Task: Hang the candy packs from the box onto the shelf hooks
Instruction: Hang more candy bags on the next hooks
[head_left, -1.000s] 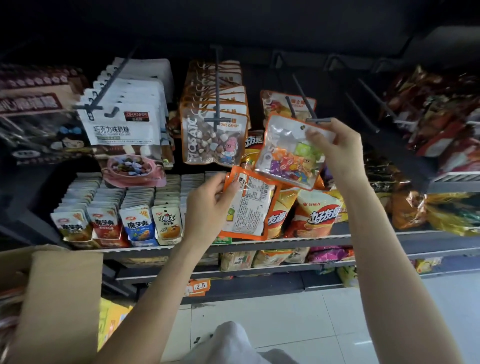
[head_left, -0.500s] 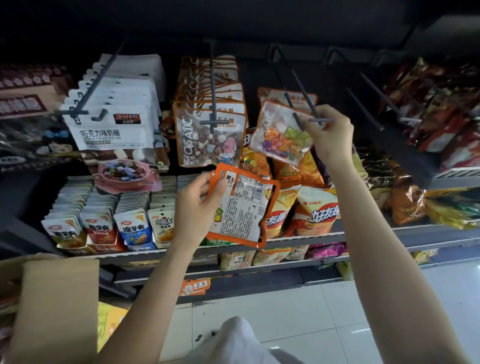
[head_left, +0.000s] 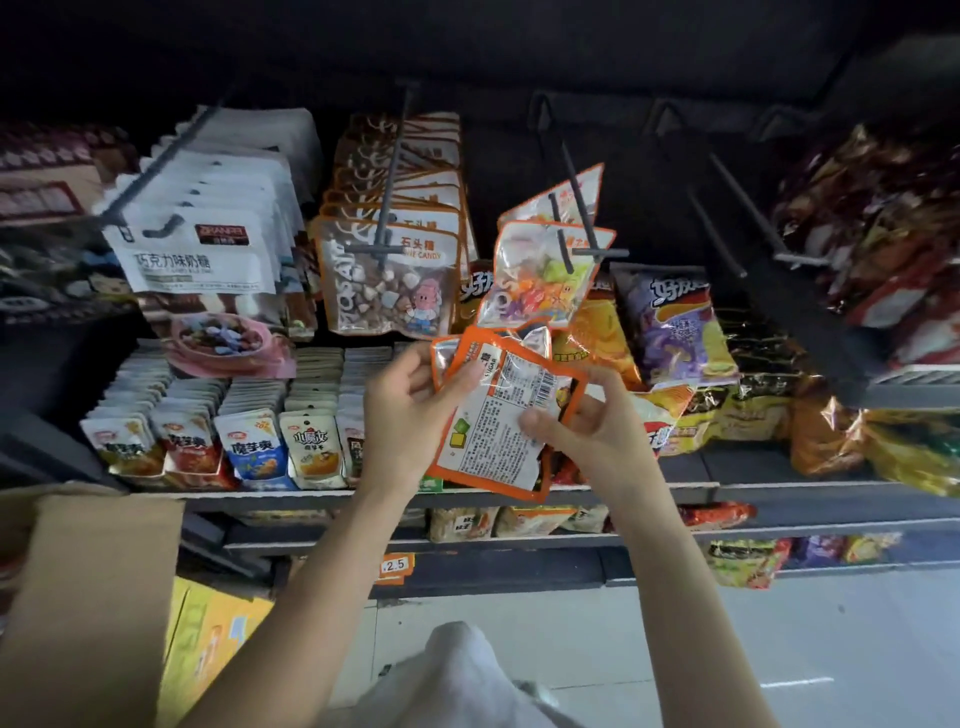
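Both hands hold orange-edged candy packs (head_left: 498, 415), back label towards me, in front of the shelf. My left hand (head_left: 410, 410) grips the top left corner with the thumb on the label. My right hand (head_left: 587, 431) pinches the lower right side. Just above, a clear pack of coloured candies (head_left: 535, 280) hangs on a dark shelf hook (head_left: 582, 218), with another pack behind it. A full hook of stone-candy packs (head_left: 389, 275) hangs to the left. The cardboard box (head_left: 88, 597) sits at the lower left.
White chocolate-candy packs (head_left: 202, 249) fill the leftmost hook. Bare hooks (head_left: 737, 218) stick out to the right, beside dark snack bags (head_left: 872, 218). Chip bags (head_left: 675, 332) and small snack packets (head_left: 249, 447) fill the shelf below. Grey floor tiles lie underneath.
My right hand let go of the coloured candy pack, which now hangs on the hook, and came down to grasp the packs held by my left hand.
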